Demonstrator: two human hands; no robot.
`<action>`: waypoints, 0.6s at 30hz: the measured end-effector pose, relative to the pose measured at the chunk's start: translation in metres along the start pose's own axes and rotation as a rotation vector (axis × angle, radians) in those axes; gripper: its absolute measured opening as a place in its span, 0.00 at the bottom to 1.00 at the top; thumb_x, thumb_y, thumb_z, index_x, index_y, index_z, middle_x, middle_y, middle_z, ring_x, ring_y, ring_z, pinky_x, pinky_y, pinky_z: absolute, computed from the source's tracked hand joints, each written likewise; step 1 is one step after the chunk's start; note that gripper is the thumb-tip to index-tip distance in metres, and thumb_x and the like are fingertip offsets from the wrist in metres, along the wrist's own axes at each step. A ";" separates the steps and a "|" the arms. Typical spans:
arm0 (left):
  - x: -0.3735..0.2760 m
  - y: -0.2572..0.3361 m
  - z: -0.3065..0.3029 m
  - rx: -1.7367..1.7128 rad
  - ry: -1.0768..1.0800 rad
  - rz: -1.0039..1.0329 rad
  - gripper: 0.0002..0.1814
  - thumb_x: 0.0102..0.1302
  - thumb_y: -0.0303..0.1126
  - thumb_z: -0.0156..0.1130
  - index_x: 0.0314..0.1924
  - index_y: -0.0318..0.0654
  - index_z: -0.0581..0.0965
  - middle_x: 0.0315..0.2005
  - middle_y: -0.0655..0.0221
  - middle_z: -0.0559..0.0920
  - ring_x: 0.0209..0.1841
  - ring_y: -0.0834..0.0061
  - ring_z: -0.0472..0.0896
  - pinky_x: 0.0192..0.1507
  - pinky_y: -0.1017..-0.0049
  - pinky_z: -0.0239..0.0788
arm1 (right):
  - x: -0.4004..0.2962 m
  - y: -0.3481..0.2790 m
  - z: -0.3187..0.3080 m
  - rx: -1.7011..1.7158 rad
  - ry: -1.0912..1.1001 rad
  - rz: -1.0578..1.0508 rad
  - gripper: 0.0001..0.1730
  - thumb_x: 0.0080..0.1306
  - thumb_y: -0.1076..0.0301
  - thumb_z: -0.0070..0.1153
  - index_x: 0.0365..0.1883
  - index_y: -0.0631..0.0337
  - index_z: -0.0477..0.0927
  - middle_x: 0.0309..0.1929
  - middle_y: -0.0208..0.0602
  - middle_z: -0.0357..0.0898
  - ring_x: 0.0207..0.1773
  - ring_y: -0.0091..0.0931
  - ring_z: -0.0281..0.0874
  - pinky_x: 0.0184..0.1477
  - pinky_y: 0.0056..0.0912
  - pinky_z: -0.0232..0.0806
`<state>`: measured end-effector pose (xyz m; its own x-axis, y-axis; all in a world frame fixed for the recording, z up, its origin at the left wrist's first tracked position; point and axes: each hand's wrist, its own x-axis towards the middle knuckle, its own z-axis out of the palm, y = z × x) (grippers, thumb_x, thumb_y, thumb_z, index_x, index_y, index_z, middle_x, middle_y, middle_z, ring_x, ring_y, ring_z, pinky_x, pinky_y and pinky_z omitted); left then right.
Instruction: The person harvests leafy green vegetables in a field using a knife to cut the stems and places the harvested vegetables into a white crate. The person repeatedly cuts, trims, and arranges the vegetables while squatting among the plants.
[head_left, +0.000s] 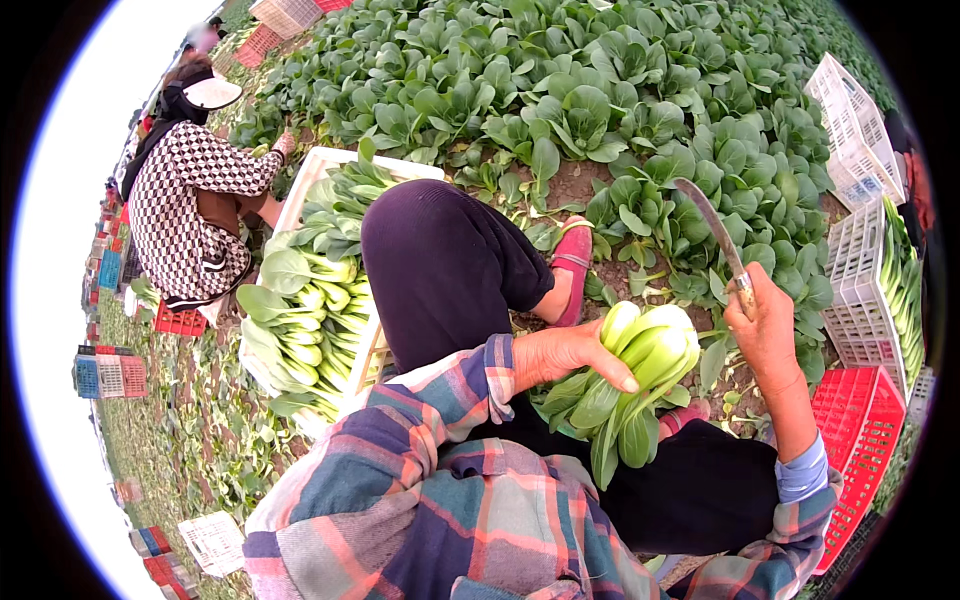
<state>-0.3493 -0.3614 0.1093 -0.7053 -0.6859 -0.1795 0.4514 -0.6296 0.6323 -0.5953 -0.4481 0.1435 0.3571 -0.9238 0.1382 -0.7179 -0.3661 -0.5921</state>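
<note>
My left hand (577, 356) grips a bunch of bok choy (652, 349), its pale cut bases turned up and to the right, its leaves hanging down over my lap. Raised to the right of it, my right hand (761, 319) holds a sickle (716, 229) by its short wooden handle. The curved blade points up and away, apart from the bunch. Beside my bent knee on the left stands a white crate (315, 161) filled with harvested bok choy (307, 322), laid with the pale stems to the right.
Growing bok choy (555, 97) covers the ground ahead. A co-worker (195, 187) in a patterned top crouches at left. On the right stand a white crate (859, 135), a loaded white crate (859, 277) and a red crate (855, 442). Cut leaves litter the soil (225, 427) at left.
</note>
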 end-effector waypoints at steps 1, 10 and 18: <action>-0.014 0.005 0.000 0.007 0.006 0.034 0.42 0.47 0.26 0.72 0.65 0.35 0.67 0.51 0.57 0.80 0.55 0.66 0.78 0.60 0.67 0.67 | 0.002 0.008 0.002 0.047 -0.013 0.080 0.06 0.56 0.77 0.54 0.33 0.63 0.73 0.24 0.41 0.71 0.24 0.30 0.68 0.32 0.29 0.66; -0.180 0.129 0.015 0.562 0.625 0.892 0.41 0.51 0.38 0.69 0.63 0.25 0.67 0.49 0.52 0.80 0.45 0.63 0.82 0.52 0.68 0.73 | 0.008 0.007 0.011 -0.022 -0.391 0.074 0.15 0.52 0.71 0.71 0.30 0.66 0.75 0.20 0.41 0.73 0.23 0.33 0.65 0.31 0.35 0.65; -0.267 0.117 -0.046 2.413 1.190 0.490 0.32 0.51 0.28 0.65 0.60 0.47 0.75 0.50 0.71 0.81 0.56 0.67 0.77 0.62 0.66 0.59 | 0.009 0.018 0.024 -0.030 -0.500 0.029 0.15 0.54 0.71 0.70 0.30 0.65 0.75 0.23 0.39 0.72 0.27 0.29 0.67 0.33 0.35 0.66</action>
<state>-0.0831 -0.2691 0.1963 -0.1129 -0.8550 0.5062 -0.9927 0.0748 -0.0950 -0.5907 -0.4601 0.1152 0.5742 -0.7695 -0.2795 -0.7461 -0.3513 -0.5656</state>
